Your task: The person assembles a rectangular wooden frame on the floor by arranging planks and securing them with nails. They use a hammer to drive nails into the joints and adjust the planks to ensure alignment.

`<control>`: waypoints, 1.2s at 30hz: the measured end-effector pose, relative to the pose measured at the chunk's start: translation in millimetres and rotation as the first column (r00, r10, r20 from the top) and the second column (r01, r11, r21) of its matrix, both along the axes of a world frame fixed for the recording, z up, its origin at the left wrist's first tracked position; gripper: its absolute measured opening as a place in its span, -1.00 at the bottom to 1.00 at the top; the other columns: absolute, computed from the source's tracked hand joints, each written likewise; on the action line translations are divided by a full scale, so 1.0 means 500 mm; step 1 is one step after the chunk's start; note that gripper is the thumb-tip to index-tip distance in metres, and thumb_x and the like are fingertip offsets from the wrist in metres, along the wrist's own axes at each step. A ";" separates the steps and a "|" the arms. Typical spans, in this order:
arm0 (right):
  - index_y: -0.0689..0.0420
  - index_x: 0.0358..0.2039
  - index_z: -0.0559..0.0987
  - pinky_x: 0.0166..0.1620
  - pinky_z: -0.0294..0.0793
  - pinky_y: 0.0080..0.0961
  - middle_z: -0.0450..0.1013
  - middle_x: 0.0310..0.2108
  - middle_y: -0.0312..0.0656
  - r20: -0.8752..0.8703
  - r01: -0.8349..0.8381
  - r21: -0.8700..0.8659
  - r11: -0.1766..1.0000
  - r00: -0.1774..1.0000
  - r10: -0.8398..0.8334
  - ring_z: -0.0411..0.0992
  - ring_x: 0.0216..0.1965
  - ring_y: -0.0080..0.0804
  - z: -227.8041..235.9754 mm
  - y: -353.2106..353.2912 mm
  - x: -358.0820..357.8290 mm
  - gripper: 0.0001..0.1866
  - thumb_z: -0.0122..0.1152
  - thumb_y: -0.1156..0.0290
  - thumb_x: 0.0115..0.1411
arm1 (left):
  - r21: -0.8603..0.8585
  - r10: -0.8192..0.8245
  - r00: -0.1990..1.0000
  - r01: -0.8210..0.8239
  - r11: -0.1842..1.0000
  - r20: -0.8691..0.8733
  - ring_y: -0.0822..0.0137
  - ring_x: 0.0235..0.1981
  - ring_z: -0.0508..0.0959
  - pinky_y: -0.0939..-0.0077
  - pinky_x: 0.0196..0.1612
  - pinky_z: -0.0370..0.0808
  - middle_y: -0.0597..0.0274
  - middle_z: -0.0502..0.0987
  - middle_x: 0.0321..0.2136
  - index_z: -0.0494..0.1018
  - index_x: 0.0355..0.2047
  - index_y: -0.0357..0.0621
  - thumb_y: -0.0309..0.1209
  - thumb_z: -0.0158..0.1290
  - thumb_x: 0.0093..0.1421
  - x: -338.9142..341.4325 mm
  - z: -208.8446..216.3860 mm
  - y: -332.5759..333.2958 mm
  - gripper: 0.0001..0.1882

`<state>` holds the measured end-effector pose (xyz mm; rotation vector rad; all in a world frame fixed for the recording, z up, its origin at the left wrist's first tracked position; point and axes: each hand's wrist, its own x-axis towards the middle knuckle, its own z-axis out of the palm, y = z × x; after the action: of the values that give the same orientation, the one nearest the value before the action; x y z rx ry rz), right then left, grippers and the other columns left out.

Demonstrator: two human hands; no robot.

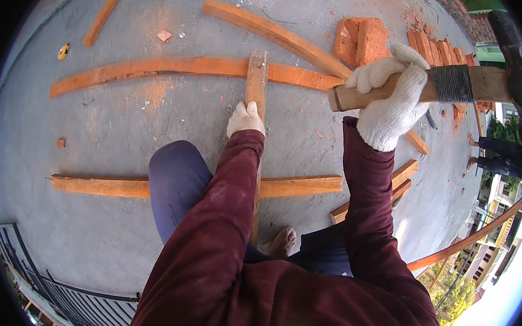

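My left hand, in a white glove, is closed around a narrow wooden batten that runs away from me. This batten lies across a long orange-brown timber at the far side and a shorter timber nearer my knees. Raised on the right, my gloved right hand grips a hammer by its thick wooden handle, which has a dark wrapping. The hammer's dark metal head points to the right. Beyond, a diagonal timber reaches toward the right end of the long one, partly hidden behind my right hand.
Orange bricks are stacked at the far right. A yellow tape measure and a short wood piece lie far left. Wood offcuts rest beside my right arm. Dark railing borders the near left. Another person's legs show at right.
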<state>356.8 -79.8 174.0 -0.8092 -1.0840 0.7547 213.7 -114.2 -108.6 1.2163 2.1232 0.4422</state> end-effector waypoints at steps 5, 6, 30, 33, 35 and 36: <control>0.19 -0.41 0.60 -0.47 0.44 -0.41 0.43 -0.61 -0.29 0.362 0.127 -0.605 0.786 0.923 0.130 0.44 -0.57 -0.51 -0.327 -0.064 0.019 -0.89 0.27 0.42 0.21 | 0.021 -0.038 0.999 0.038 0.999 -0.004 -0.18 0.01 0.59 -0.04 0.09 0.50 -0.13 0.62 -0.02 0.47 0.08 -0.14 0.09 -0.30 0.50 0.024 0.011 0.004 -0.41; 0.25 -0.36 0.61 -0.45 0.45 -0.36 0.43 -0.62 -0.25 0.359 0.159 -0.866 0.475 0.858 0.367 0.44 -0.56 -0.44 -0.407 -0.076 0.034 -0.83 0.33 0.39 0.14 | 0.017 -0.039 0.999 0.039 0.999 -0.005 -0.18 0.01 0.59 -0.04 0.09 0.49 -0.14 0.62 -0.02 0.47 0.08 -0.14 0.09 -0.30 0.50 0.031 0.014 0.004 -0.41; 0.30 -0.32 0.50 -0.66 0.39 -0.44 0.37 -0.68 -0.23 0.081 -0.083 -0.937 0.338 0.893 0.444 0.34 -0.76 -0.41 -0.243 -0.054 0.053 -0.80 0.23 0.53 0.02 | -0.120 -0.066 0.998 0.064 0.991 -0.010 -0.20 0.08 0.56 -0.06 0.18 0.44 -0.17 0.59 0.06 0.46 0.15 -0.14 0.08 -0.43 0.51 0.002 0.009 0.018 -0.34; 0.29 -0.17 0.50 -0.60 0.44 -0.46 0.40 -0.62 -0.23 0.187 -0.107 -0.706 0.700 0.925 0.330 0.37 -0.72 -0.45 -0.064 0.011 0.022 -0.74 0.22 0.54 0.09 | 0.007 -0.030 0.998 0.031 1.000 -0.047 -0.13 0.01 0.61 -0.04 0.09 0.50 -0.10 0.63 -0.02 0.48 0.10 -0.09 0.10 -0.32 0.49 -0.004 -0.029 0.005 -0.40; 0.26 -0.17 0.51 -0.55 0.47 -0.44 0.41 -0.59 -0.23 0.225 -0.056 -0.461 0.885 0.958 0.178 0.38 -0.68 -0.46 0.043 0.058 -0.001 -0.78 0.20 0.53 0.14 | 0.011 0.000 0.998 0.001 1.000 -0.063 -0.14 -0.02 0.62 -0.05 0.07 0.51 -0.09 0.64 -0.05 0.50 0.08 -0.09 0.09 -0.30 0.49 0.006 -0.018 -0.005 -0.42; 0.24 -0.22 0.52 -0.53 0.49 -0.42 0.41 -0.58 -0.23 0.197 -0.028 -0.313 0.949 0.976 0.094 0.38 -0.66 -0.46 0.080 0.095 -0.009 -0.84 0.18 0.52 0.17 | 0.021 0.016 0.997 -0.014 1.000 -0.077 -0.14 -0.03 0.62 -0.05 0.06 0.51 -0.09 0.64 -0.06 0.50 0.07 -0.09 0.09 -0.29 0.49 0.006 -0.006 0.002 -0.42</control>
<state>352.1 -32.0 214.1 -1.1459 -1.2001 0.9214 216.6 -113.0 -111.7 1.2479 2.1991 0.4315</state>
